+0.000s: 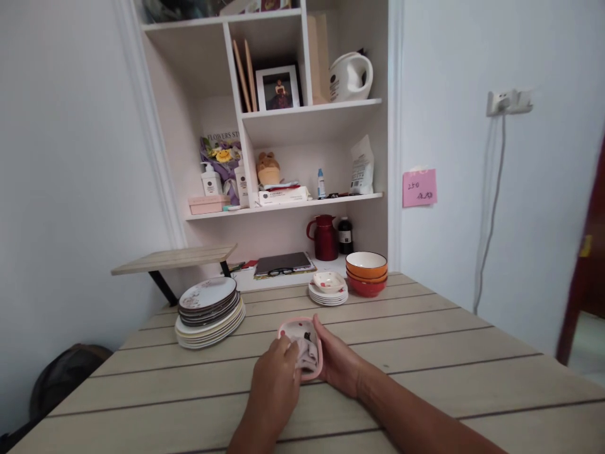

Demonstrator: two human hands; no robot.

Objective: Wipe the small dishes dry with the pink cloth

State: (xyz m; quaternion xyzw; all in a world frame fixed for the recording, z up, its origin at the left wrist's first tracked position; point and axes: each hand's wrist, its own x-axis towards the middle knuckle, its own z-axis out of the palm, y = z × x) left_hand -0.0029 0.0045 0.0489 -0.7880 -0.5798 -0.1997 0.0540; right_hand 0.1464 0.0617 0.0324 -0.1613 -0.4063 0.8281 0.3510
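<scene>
A small pink-rimmed bowl [289, 326] with rounded corners is tilted toward me above the near middle of the table. My right hand [336, 358] holds it by its right side, with the fingers behind it and the thumb along the rim. My left hand [278, 377] presses a crumpled greyish cloth [308, 354] against the inside of the bowl, its fingers closed on the cloth. Red and dark marks show on the bowl's pale inner surface. The cloth hides the lower part of the inside.
On the slatted table [425, 340], a tall plate stack [210, 315] stands left. Small white plates [328, 299] topped by a little dish [329, 282] and stacked orange and red bowls [367, 274] stand at the back. Behind are a red jug [325, 238] and a raised wooden shelf [174, 257].
</scene>
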